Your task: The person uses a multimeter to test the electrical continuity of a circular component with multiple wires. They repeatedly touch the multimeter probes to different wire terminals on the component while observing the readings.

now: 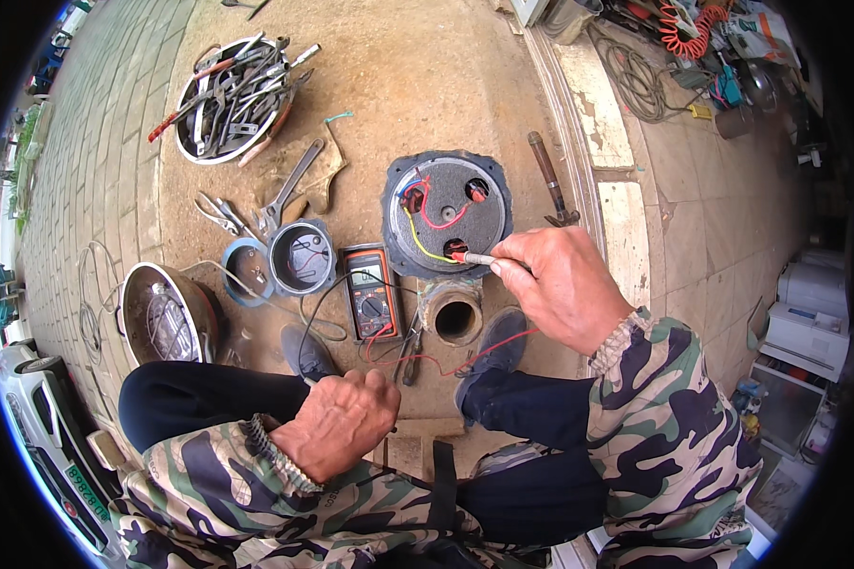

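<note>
My right hand point(560, 284) is closed around a slim meter probe point(481, 259), whose tip reaches the lower hole in the grey round top of a pump motor point(446, 209). Yellow-green, red and blue wires point(425, 218) come out of the motor's holes. Below my right hand, a red lead point(503, 341) runs toward an orange-and-black multimeter point(370, 296) lying face up. My left hand point(343, 422) is closed over my left knee, a thin pale probe end point(309, 381) poking out beside the fingers. A black lead point(315, 313) runs from near the meter toward that hand.
A basin of hand tools point(237, 100) stands far left, with an adjustable wrench point(294, 180) and pliers point(220, 214) nearer. Left of the meter sit a round metal cover point(302, 258) and a tilted pan point(166, 313). A hammer point(547, 175) lies right of the motor, by a door sill point(598, 123).
</note>
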`<state>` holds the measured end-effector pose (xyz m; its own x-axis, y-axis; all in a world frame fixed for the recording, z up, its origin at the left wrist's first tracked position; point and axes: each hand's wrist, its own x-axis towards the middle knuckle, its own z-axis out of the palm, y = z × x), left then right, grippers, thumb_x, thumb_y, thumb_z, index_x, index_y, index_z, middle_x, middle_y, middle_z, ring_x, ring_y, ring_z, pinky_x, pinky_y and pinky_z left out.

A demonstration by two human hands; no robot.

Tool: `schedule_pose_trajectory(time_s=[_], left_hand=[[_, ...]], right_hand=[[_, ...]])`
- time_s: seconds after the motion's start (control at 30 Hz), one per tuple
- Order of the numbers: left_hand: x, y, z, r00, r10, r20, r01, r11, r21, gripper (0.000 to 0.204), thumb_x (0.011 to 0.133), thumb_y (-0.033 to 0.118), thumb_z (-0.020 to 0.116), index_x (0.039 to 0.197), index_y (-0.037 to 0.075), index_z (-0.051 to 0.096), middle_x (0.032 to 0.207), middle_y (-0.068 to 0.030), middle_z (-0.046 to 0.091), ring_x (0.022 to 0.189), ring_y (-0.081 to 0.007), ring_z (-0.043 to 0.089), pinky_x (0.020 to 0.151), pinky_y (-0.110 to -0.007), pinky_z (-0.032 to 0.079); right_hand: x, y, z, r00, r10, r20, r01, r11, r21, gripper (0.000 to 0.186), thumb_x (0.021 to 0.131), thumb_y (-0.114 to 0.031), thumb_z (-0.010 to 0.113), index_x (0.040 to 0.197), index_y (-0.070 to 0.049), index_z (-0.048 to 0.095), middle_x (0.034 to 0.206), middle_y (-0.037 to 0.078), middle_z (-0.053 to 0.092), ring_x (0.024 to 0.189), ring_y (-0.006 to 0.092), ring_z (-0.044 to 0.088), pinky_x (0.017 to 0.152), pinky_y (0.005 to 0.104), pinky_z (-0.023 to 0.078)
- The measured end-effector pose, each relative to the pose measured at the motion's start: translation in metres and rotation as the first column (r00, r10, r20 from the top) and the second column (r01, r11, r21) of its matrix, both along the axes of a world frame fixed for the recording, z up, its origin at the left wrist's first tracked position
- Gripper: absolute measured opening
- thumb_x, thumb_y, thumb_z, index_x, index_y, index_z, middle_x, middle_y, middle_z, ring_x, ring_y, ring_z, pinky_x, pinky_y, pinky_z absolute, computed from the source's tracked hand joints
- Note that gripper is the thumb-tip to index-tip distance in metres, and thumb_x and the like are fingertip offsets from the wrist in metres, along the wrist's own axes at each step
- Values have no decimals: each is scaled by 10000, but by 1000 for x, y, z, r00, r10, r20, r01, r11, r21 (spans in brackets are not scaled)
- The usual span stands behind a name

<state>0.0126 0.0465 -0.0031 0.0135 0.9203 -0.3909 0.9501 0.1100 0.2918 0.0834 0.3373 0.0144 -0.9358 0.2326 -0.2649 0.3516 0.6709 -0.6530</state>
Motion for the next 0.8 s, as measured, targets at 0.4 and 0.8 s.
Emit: schedule_pose_trajectory(time_s=[0.4,0.8], left_hand=[[0,3,1,1000,-4,10,4,1000,-15,82,860,106,641,897,34,654,841,-90,625,768,-215,685,585,-350,546],[-1,1,1,999,17,30,-16,999,-38,116,863,115,629,940,29,650,848,-93,626,769,-234,691,594,-357,552]], right_hand=[[2,-15,8,992,66,-109,-32,956,291,63,869,-86,713,832,-36,720,813,180,714,773,403,717,720,500,579],[-1,-21,16,988,109,-111,-61,928,369,72,849,-92,725,817,-31,706,802,166,706,747,396,711,699,498,570]])
